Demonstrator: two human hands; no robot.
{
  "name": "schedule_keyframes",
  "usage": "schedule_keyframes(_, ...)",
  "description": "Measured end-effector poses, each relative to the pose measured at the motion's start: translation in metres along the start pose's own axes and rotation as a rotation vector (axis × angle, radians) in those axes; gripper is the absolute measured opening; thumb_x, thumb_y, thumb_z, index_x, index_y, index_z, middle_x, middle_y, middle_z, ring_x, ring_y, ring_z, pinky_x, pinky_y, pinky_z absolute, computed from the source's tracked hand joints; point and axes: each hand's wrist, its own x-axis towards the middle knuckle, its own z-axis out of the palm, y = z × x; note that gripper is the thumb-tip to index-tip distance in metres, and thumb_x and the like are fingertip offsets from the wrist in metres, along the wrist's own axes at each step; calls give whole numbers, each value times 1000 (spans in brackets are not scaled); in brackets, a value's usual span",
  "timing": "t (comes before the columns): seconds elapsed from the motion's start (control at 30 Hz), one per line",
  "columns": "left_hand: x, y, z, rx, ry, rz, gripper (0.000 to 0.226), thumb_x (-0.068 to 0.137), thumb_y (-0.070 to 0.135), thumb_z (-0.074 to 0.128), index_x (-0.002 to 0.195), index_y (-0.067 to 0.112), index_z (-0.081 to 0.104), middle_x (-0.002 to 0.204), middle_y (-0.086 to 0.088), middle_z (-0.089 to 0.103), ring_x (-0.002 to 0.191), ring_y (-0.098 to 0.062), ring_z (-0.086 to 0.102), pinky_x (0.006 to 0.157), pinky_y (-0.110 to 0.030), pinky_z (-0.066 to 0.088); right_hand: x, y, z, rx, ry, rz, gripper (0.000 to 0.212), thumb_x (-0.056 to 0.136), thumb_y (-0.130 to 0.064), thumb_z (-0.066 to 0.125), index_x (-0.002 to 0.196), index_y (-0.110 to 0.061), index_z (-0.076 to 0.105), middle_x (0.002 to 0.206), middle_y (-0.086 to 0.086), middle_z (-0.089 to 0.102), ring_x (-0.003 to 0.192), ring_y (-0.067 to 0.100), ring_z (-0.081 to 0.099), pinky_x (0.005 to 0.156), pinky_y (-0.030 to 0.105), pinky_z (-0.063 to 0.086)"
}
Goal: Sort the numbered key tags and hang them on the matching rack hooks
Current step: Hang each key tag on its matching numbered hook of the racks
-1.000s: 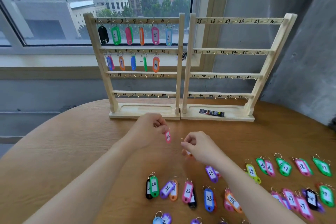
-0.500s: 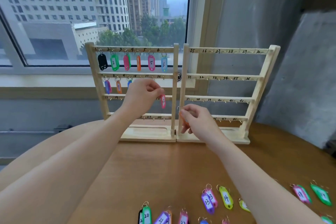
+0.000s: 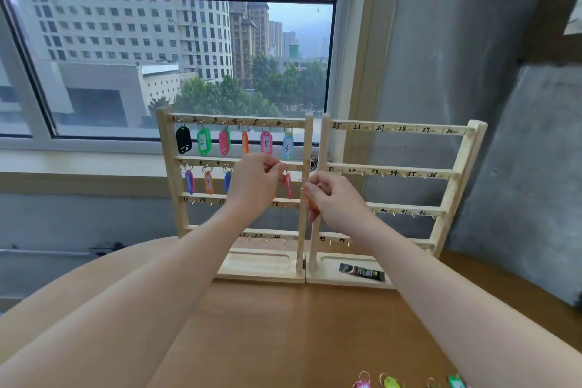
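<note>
Two wooden racks stand side by side at the table's far edge, the left rack (image 3: 167, 173) and the right rack (image 3: 458, 173). My left hand (image 3: 255, 186) pinches the ring of a pink tag (image 3: 288, 186) at the right end of the left rack's second rail. My right hand (image 3: 333, 198) holds an orange tag (image 3: 310, 202) just in front of the two middle posts. Tags 1 to 6, such as the green tag 2 (image 3: 204, 142), fill the top row. Several more tags hang on the second row, partly hidden by my left hand.
The right rack's hooks, numbered 25 and up, are bare. A small black packet (image 3: 361, 271) lies in its base tray. A few loose tags (image 3: 390, 383) peek in at the bottom edge of the round wooden table (image 3: 283, 340). A window is behind the racks.
Both hands rose from the table to the rack, the left carrying the pink tag up to the second rail. My head tilted up, so the loose tags slid nearly out of view.
</note>
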Motion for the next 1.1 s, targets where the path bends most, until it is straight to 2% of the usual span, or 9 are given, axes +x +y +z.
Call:
schedule_keyframes(0.1, 4, -1, 6, 12, -3, -35, 25, 98, 20, 62, 75, 23, 71, 73, 6, 74, 72, -15, 70, 77, -36, 56, 8, -1, -3, 8, 20, -3, 19, 107, -24, 48, 95, -16, 61, 83, 12, 72, 60, 16, 68, 64, 32, 52)
schedule_keyframes(0.23, 9, -4, 11, 46, 30, -63, 27, 99, 26, 61, 79, 16, 76, 72, 4, 74, 76, -17, 70, 80, -40, 56, 16, 2, -3, 9, 19, -10, 19, 106, -22, 49, 96, -13, 62, 75, 6, 68, 57, 14, 66, 72, 37, 55)
schedule_keyframes(0.4, 8, -8, 14, 78, 55, -87, 26, 98, 31, 60, 79, 18, 74, 73, 3, 72, 73, -20, 68, 74, -42, 57, 25, -1, -2, 48, 30, 5, 18, 107, -22, 49, 97, -12, 62, 74, 6, 65, 59, 15, 64, 52, 20, 45)
schedule_keyframes(0.47, 7, -11, 15, 102, 58, -93, 23, 97, 31, 61, 83, 19, 74, 74, 4, 72, 77, -19, 67, 75, -39, 55, 28, -4, -1, 100, 25, 6, 18, 107, -21, 50, 96, -12, 62, 75, 7, 63, 61, 19, 63, 47, 16, 42)
schedule_keyframes(0.6, 3, -16, 16, 77, 53, -92, 19, 97, 29, 62, 92, 19, 77, 77, 9, 73, 79, -13, 68, 80, -38, 56, 33, -7, 7, 143, -6, 3, 18, 107, -19, 50, 94, -12, 61, 76, 9, 61, 60, 20, 62, 46, 15, 44)
schedule_keyframes(0.73, -2, -19, 13, 59, 35, -105, 20, 97, 25, 61, 87, 20, 77, 74, 8, 73, 77, -15, 70, 78, -41, 58, 37, -7, 14, 180, -9, 25, 18, 107, -17, 49, 95, -10, 61, 75, 9, 63, 58, 18, 61, 45, 15, 44)
schedule_keyframes(0.93, -17, -28, 8, 32, 9, -116, 15, 98, 22, 61, 90, 19, 73, 74, 8, 72, 75, -12, 69, 79, -40, 58, 46, -6, 23, 173, 26, 58, 21, 106, -18, 50, 90, -12, 62, 85, 21, 70, 57, 21, 61, 44, 18, 44)
schedule_keyframes(1.1, -31, -37, 8, 35, -13, -107, 17, 98, 24, 62, 86, 20, 73, 73, 10, 72, 77, -11, 67, 78, -37, 56, 52, 1, 29, 70, 70, 100, 22, 106, -22, 50, 96, -10, 66, 76, 5, 67, 57, 18, 67, 47, 20, 42)
